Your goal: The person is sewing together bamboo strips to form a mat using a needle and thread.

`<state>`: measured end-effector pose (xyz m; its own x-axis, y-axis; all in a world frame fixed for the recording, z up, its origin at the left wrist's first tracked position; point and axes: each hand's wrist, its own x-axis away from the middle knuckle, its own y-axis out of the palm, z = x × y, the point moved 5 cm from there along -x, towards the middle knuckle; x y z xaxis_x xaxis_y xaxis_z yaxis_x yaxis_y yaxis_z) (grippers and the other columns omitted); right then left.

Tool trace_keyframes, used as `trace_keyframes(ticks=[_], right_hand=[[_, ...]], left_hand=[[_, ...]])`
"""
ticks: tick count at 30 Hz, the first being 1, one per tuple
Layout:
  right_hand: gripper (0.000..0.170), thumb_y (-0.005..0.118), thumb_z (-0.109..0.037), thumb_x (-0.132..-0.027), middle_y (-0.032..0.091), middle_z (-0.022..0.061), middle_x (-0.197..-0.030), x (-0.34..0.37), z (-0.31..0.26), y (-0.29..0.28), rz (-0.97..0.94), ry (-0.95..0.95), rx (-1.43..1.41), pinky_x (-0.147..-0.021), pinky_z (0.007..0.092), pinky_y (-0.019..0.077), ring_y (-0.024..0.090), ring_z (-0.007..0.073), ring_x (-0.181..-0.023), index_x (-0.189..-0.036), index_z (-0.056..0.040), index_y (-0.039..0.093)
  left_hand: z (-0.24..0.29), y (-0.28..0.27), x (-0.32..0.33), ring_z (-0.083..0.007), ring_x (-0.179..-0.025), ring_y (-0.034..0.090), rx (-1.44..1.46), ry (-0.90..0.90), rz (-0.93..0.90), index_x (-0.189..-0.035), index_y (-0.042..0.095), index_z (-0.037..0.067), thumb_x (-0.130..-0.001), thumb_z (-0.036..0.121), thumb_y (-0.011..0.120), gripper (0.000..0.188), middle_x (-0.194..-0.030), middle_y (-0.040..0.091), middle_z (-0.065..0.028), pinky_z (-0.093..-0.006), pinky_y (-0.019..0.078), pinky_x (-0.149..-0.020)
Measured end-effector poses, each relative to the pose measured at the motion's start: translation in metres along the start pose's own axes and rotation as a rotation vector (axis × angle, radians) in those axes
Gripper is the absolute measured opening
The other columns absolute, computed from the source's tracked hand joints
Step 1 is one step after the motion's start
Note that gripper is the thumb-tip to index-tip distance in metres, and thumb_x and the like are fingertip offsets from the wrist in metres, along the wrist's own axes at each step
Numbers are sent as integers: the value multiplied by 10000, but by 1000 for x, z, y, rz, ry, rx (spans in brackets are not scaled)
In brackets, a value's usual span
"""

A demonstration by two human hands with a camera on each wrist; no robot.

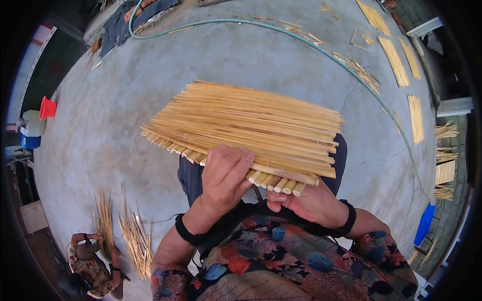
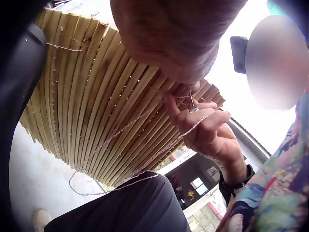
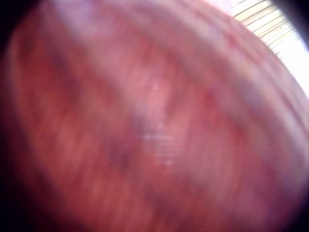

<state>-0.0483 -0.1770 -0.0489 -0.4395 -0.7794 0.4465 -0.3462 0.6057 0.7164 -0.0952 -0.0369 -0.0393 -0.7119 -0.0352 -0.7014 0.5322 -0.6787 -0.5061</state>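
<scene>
A mat of straw-coloured stalks [image 1: 251, 118] lies tilted across the lap in the head view. My left hand [image 1: 226, 173] grips its near edge, fingers curled over the stalks. My right hand [image 1: 311, 200] is at the underside of that edge, right of the left. From below, in the left wrist view, the right hand [image 2: 207, 130] has curled fingers pinching a thin string [image 2: 159, 148] close to the stalks [image 2: 77, 96]; the left hand [image 2: 166, 38] is large above. Blurred skin fills most of the right wrist view, with stalks [image 3: 263, 19] at the corner.
A green hose [image 1: 226, 21] curves over the concrete floor [image 1: 115, 135]. Smaller stalk mats [image 1: 393, 60] and loose stalks [image 1: 356, 67] lie at the right. Another person [image 1: 93, 263] crouches lower left beside stalk bundles [image 1: 135, 241]. A red bucket [image 1: 47, 108] stands far left.
</scene>
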Motion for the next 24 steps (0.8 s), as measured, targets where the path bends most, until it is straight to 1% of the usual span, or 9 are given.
trace_keyframes(ticks=[4,7,10,12,13,15,16,19,24], right_hand=[[179,523,-150,-920,508,48,-755,-7,0,-8,-40,-18,20,-574,326,435,477,135,-647,-1028,-7,529],[227,500,-103,-931,577,94,-908,-7,-8,-6,-135,-36,-87,-627,347,496,568,176,-720,-1123,17,512],[274,501,-131,-937,577,130,-1048,-1,-10,-12,-52,87,115,-701,372,515,614,217,-868,-1165,21,492],[331,524,-157,-923,553,167,-1148,12,-13,-34,63,-12,684,-767,344,509,611,265,-958,-1207,5,471],[331,524,-157,-923,553,167,-1148,23,-17,-35,62,-13,701,-767,344,509,611,265,-958,-1207,5,471],[377,562,-162,-892,552,173,-1136,53,-39,-14,42,-481,1655,-783,303,496,599,294,-965,-1226,-19,463],[362,597,-119,-853,567,142,-1040,66,-42,-7,19,-620,1786,-747,294,489,589,308,-892,-1191,-33,498],[227,606,-96,-853,586,91,-898,95,-61,9,-23,-464,1683,-681,289,474,588,234,-782,-1068,-29,578],[102,604,-107,-869,565,50,-710,75,-109,56,-7,-607,1521,-583,245,422,536,116,-642,-888,-8,618]], left_hand=[[-4,1,0,-309,-853,579,-1,-1,5,-1024,579,-9,-645,128,699,420,-988,590,-132,-424,439,-742],[-6,1,-2,-311,-855,571,19,4,16,-1031,565,-6,-646,107,699,422,-986,588,-131,-425,436,-751],[-6,1,0,-315,-856,562,17,-32,-45,-1045,556,9,-659,102,700,422,-969,585,-123,-410,435,-754],[-11,1,4,-313,-853,559,41,-61,-33,-1043,556,17,-654,97,707,425,-955,586,-116,-402,434,-756],[-13,1,6,-310,-850,555,74,-95,-41,-1042,555,25,-650,92,715,428,-941,586,-109,-394,434,-758],[-15,-4,6,-301,-844,556,78,-130,-13,-1031,557,34,-637,81,726,432,-933,587,-104,-384,439,-750],[-17,-6,7,-291,-838,557,79,-168,-1,-1021,559,43,-625,71,737,436,-924,587,-98,-374,443,-741],[-25,-12,13,-277,-826,558,134,-212,31,-1002,558,49,-603,49,752,443,-912,590,-93,-358,452,-723],[-20,-18,11,-265,-856,588,191,-164,-53,-966,572,25,-670,1,687,319,-968,616,-112,-317,481,-725]])
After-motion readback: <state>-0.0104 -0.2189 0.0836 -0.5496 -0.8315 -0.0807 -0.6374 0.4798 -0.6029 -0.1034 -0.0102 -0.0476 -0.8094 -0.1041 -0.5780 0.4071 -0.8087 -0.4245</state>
